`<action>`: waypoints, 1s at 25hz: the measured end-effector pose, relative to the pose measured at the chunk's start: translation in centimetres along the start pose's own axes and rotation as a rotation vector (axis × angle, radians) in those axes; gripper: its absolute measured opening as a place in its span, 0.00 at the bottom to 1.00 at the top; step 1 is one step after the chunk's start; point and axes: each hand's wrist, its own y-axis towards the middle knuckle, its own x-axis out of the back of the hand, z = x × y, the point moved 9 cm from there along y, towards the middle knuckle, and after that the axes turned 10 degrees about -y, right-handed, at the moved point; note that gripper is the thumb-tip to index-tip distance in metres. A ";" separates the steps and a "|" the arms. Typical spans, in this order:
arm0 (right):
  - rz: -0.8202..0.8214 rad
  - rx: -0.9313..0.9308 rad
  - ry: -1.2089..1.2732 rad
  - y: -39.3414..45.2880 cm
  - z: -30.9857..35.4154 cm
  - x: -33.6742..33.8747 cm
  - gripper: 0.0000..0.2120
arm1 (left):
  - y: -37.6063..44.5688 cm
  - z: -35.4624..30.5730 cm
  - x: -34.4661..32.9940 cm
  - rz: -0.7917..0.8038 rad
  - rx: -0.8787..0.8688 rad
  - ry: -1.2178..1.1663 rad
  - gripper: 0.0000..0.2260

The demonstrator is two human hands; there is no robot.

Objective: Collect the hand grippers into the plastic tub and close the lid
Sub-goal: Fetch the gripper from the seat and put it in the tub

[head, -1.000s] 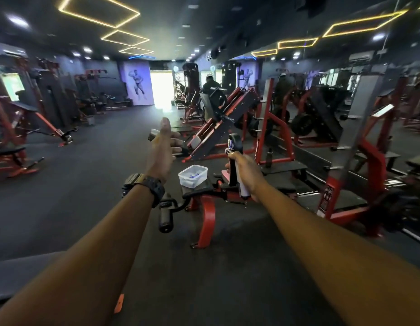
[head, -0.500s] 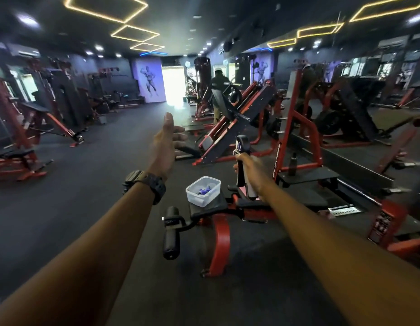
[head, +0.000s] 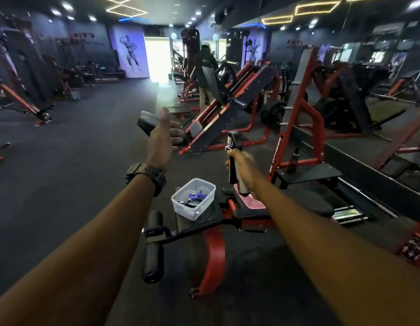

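A clear plastic tub (head: 180,208) stands open on the black pad of a red gym machine (head: 213,260), between my two arms. Inside it lies a blue hand gripper (head: 195,196). My right hand (head: 243,169) is raised above and right of the tub, closed around a hand gripper (head: 233,147) with a black and a grey handle and a coil spring on top. My left hand (head: 162,142), with a black watch on the wrist, is held up left of the tub and grips a flat translucent lid (head: 145,122) by its edge.
A black foam roller bar (head: 153,245) sticks out of the machine at the near left. Red and black leg-press machines (head: 230,109) and racks fill the right side. A person (head: 205,74) stands far ahead. Dark rubber floor (head: 63,172) spreads to the left.
The view has moved closer to the machine and tub. Both hands stay raised; my left hand has turned so the lid now shows, and my right hand still holds its gripper.
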 end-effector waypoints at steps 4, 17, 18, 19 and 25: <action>0.029 -0.030 -0.019 9.7 -2.1 -3.0 0.15 | 8.0 5.9 -1.2 -0.003 0.038 0.066 0.29; 0.354 -0.227 -0.169 34.6 -15.5 -16.5 0.14 | 26.1 26.5 3.1 -0.236 0.264 0.164 0.37; 0.385 -0.226 -0.246 35.9 -16.9 -17.7 0.14 | 27.4 28.2 3.8 -0.249 0.291 0.157 0.37; 0.409 -0.228 -0.320 37.3 -18.3 -18.9 0.13 | 28.9 30.1 4.3 -0.248 0.313 0.150 0.36; 0.503 -0.201 -0.645 43.3 -26.8 -25.1 0.14 | 34.0 39.6 6.1 -0.211 0.413 0.176 0.36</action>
